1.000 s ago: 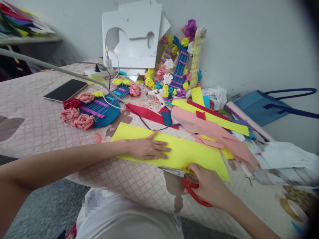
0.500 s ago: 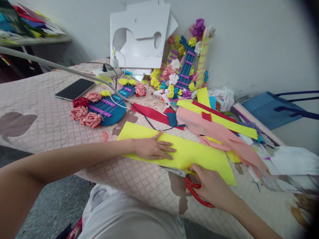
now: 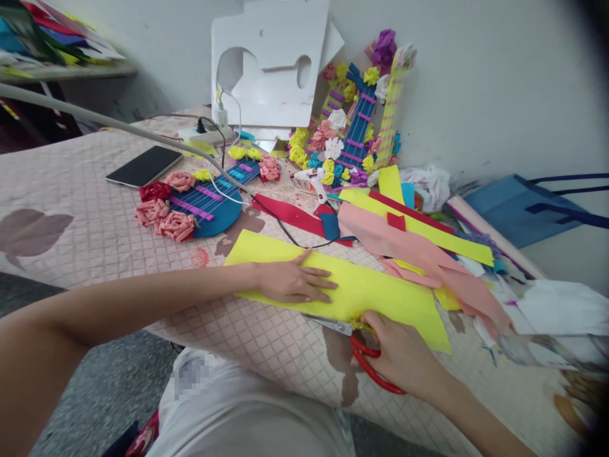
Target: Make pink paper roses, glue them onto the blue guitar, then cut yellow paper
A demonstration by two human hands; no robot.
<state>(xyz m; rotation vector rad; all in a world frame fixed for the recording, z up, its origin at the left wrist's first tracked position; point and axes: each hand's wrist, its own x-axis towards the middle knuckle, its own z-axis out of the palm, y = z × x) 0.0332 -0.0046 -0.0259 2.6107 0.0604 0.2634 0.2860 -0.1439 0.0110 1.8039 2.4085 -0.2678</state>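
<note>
Touching yellow sheet: left hand | scissors: right hand | beyond: cable, glue gun

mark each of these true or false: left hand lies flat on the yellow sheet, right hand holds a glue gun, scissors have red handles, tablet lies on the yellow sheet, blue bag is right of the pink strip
The left hand lies flat on the yellow sheet: true.
The right hand holds a glue gun: false, it holds scissors.
The scissors have red handles: true.
The tablet lies on the yellow sheet: false, it lies on the tablecloth.
The blue bag is right of the pink strip: true.
</note>
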